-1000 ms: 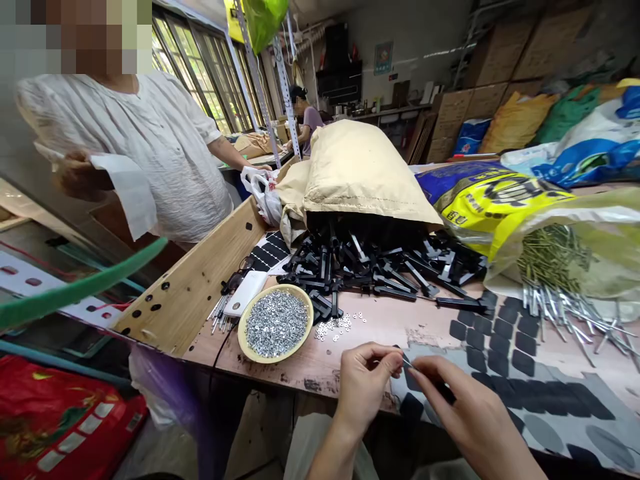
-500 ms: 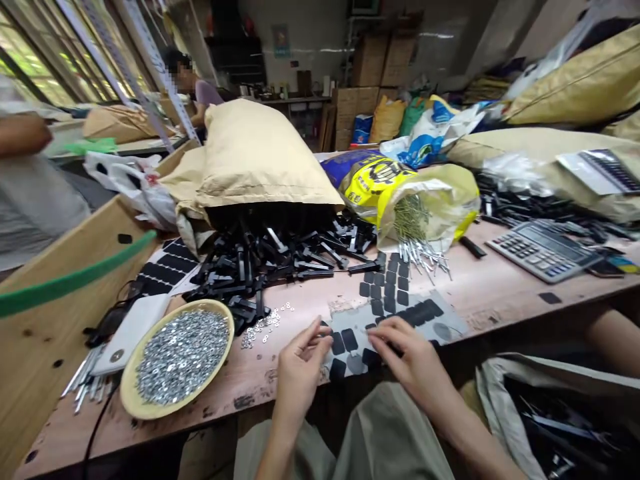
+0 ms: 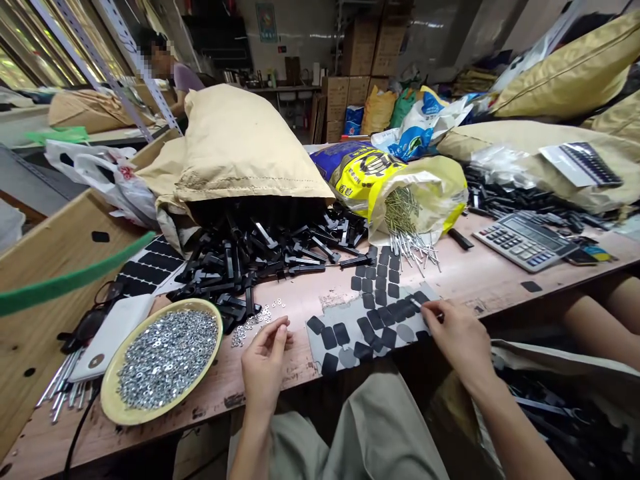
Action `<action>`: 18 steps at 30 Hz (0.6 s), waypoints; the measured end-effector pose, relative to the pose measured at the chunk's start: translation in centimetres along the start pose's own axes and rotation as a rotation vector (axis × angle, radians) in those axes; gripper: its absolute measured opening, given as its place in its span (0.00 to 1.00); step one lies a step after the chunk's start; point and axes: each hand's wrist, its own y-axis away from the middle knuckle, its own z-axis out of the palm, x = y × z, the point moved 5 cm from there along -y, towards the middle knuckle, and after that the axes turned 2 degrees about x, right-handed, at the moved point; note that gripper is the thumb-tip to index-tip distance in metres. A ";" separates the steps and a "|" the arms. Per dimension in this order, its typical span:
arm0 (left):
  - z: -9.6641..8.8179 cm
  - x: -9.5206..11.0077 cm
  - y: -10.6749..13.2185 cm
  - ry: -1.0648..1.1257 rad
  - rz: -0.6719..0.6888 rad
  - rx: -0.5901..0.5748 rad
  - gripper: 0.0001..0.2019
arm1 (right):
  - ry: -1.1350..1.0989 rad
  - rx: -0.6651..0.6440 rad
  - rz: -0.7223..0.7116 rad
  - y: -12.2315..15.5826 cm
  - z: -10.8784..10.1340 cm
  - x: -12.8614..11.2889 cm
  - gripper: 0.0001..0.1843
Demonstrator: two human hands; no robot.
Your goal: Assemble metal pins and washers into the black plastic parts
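Observation:
My right hand (image 3: 457,337) pinches a small thin metal pin at its fingertips, right over the near right corner of a grey sheet of black adhesive pads (image 3: 370,323) on the wooden table (image 3: 480,280). My left hand (image 3: 264,360) rests at the table's front edge with thumb and fingers pressed together; I cannot see anything in them. It is next to a few loose washers (image 3: 255,319). To its left stands a yellow bowl (image 3: 109,403) full of small metal washers.
A tan sack (image 3: 235,147) spills a pile of black plastic parts (image 3: 260,257) behind the sheet. A yellow bag of metal pins (image 3: 415,200), a calculator (image 3: 523,239), a white phone (image 3: 110,337) and a wooden side board (image 3: 45,273) surround them. A person (image 3: 175,67) works behind.
The view swung right and a person in white left it. My hands, joined on the pin a second ago, have separated: the right moved right along the pad sheet, the left drew back left.

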 end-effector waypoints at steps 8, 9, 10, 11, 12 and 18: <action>0.0 0.0 0.0 -0.025 0.029 -0.007 0.17 | -0.098 -0.049 0.002 0.4 0.7 0.2 0.19; 0.0 0.1 0.0 -0.030 0.030 -0.006 0.17 | -0.126 -0.109 0.004 0.4 1.0 0.3 0.19; 0.1 0.1 0.0 -0.030 0.029 -0.004 0.17 | -0.196 -0.215 -0.006 0.5 1.4 0.1 0.18; 0.1 0.1 0.0 -0.021 0.026 0.002 0.17 | -0.286 -0.312 -0.008 0.7 1.7 0.0 0.17; 0.0 0.1 0.0 -0.002 0.017 0.009 0.18 | -0.361 -0.361 0.015 0.8 1.6 0.0 0.17; -2.1 1.5 -0.2 -0.178 0.141 0.161 0.17 | -0.357 -0.219 0.286 1.7 -2.0 3.7 0.20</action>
